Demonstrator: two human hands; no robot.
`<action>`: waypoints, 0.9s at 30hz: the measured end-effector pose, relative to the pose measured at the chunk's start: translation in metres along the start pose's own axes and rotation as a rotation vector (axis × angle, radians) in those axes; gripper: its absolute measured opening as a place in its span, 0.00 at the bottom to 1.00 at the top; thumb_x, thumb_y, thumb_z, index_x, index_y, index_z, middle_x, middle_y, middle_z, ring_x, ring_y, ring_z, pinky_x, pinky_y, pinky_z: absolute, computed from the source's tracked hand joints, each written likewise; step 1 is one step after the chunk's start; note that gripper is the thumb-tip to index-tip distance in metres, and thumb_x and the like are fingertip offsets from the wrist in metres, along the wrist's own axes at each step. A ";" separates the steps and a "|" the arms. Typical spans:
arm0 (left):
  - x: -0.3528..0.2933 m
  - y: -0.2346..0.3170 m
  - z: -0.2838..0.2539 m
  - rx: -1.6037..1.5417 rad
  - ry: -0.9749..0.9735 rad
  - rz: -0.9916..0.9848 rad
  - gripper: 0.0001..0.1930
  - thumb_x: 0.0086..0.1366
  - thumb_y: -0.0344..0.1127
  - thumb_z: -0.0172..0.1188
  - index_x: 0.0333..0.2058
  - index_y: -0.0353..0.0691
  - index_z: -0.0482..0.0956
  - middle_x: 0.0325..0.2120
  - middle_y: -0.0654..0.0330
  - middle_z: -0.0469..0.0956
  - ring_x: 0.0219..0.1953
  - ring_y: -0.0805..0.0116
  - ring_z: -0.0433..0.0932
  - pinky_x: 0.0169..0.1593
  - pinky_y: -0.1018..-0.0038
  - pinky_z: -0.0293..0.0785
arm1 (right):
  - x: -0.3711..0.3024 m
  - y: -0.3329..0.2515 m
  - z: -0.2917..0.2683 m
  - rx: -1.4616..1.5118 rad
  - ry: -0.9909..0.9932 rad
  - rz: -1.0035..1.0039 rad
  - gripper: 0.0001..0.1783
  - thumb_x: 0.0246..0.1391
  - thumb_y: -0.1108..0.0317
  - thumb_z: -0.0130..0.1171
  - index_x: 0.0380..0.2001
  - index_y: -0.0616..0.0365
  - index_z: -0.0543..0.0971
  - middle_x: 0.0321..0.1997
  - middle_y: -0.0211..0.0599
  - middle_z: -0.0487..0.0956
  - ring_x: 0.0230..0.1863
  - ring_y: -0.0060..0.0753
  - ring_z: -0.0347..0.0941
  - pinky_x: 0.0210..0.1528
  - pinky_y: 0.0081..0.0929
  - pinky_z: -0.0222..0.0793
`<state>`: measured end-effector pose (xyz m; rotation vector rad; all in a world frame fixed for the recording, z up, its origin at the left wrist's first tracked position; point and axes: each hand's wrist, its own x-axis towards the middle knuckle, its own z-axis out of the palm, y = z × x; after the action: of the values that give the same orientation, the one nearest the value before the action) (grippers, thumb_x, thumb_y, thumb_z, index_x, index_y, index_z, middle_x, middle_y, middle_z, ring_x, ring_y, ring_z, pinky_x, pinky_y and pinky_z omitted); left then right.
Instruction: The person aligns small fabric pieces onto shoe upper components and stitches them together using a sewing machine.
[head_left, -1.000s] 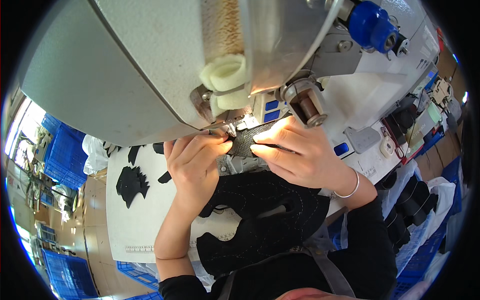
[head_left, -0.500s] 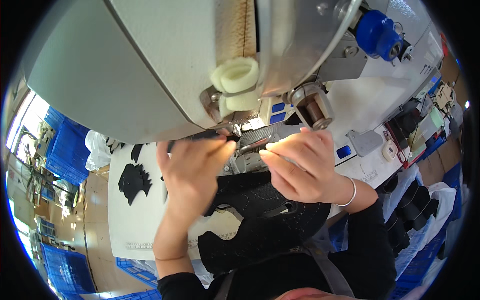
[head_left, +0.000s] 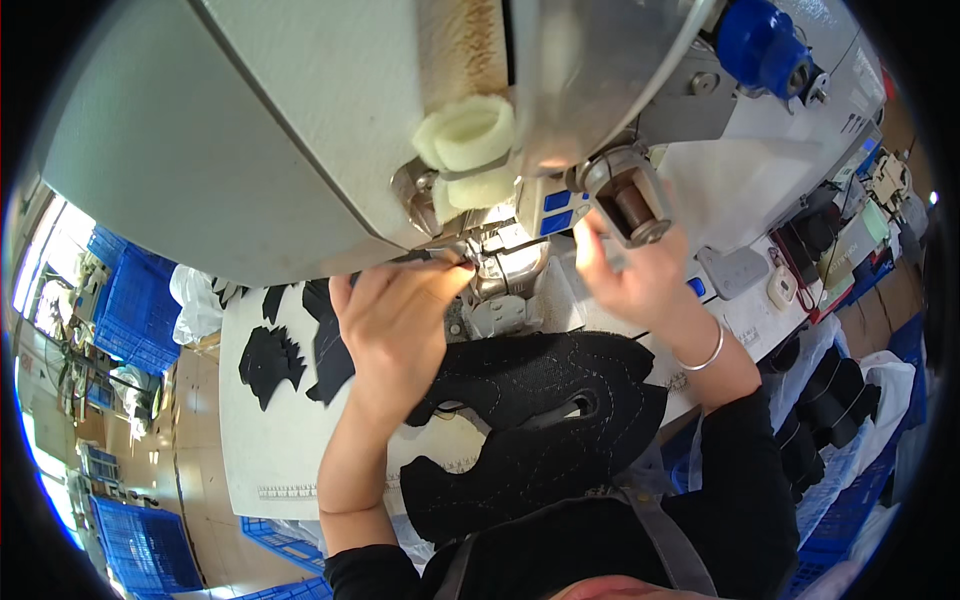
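Observation:
A large pale sewing machine (head_left: 300, 130) leans over the table, its lit needle area (head_left: 510, 262) in the middle. My left hand (head_left: 395, 320) reaches up to the needle area, thumb and fingers pressed together; whatever lies between them is too small to make out. Further right, my right hand (head_left: 635, 275) is slightly blurred, beside and partly behind a brown thread bobbin (head_left: 632, 207) in a metal holder. Its visible fingers stretch upward, apart, with nothing seen in them. Below both hands lies a black fabric piece (head_left: 540, 440) with pale stitch lines and cutouts, hanging over the table's front edge.
Small jagged black scraps (head_left: 270, 365) lie on the white table (head_left: 260, 440) at left. Blue crates (head_left: 140, 310) stand on the floor at left. At right are a grey pad (head_left: 732, 278), a white bag (head_left: 885, 385) and black rolled pieces (head_left: 835, 400).
My right hand has left the needle area and moved up and right to the bobbin holder. My left hand stays near the needle. More of the lit needle area and black piece shows.

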<state>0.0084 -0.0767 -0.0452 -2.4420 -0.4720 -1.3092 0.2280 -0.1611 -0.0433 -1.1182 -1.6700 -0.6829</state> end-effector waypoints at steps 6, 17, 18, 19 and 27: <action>-0.009 -0.021 0.029 -0.410 0.099 -0.254 0.09 0.46 0.20 0.62 0.25 0.43 0.84 0.27 0.62 0.83 0.31 0.65 0.77 0.42 0.72 0.66 | 0.025 0.037 0.007 0.066 -0.610 0.267 0.16 0.41 0.80 0.56 0.38 0.63 0.76 0.32 0.42 0.78 0.30 0.40 0.69 0.38 0.34 0.65; -0.019 -0.026 0.035 -0.594 0.090 -0.648 0.06 0.53 0.21 0.61 0.29 0.36 0.83 0.24 0.59 0.79 0.32 0.61 0.75 0.42 0.69 0.69 | 0.019 0.034 0.025 0.219 -0.902 0.567 0.21 0.45 0.72 0.61 0.45 0.65 0.74 0.39 0.46 0.80 0.31 0.35 0.74 0.32 0.31 0.70; -0.020 -0.028 0.034 -0.599 0.085 -0.642 0.06 0.53 0.21 0.61 0.29 0.36 0.83 0.24 0.59 0.79 0.32 0.61 0.75 0.42 0.69 0.69 | -0.004 0.063 0.054 0.227 -0.570 0.281 0.16 0.45 0.73 0.60 0.40 0.66 0.75 0.32 0.44 0.79 0.26 0.33 0.69 0.28 0.30 0.66; -0.016 -0.027 0.039 -0.469 0.134 -0.499 0.07 0.54 0.22 0.62 0.33 0.34 0.82 0.28 0.57 0.80 0.32 0.64 0.75 0.43 0.72 0.68 | -0.027 0.097 0.070 0.193 -0.237 0.001 0.11 0.46 0.73 0.59 0.34 0.66 0.75 0.25 0.41 0.78 0.20 0.31 0.64 0.23 0.30 0.62; -0.006 -0.037 0.021 -0.513 0.150 -0.557 0.04 0.55 0.22 0.60 0.31 0.34 0.80 0.27 0.58 0.79 0.31 0.61 0.74 0.40 0.70 0.68 | -0.021 0.193 0.076 0.193 0.250 0.659 0.10 0.49 0.74 0.57 0.37 0.62 0.79 0.28 0.50 0.80 0.31 0.52 0.76 0.36 0.37 0.72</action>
<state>0.0044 -0.0357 -0.0560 -2.6826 -0.9188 -2.0379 0.3731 -0.0243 -0.1032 -1.2840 -1.0357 -0.2180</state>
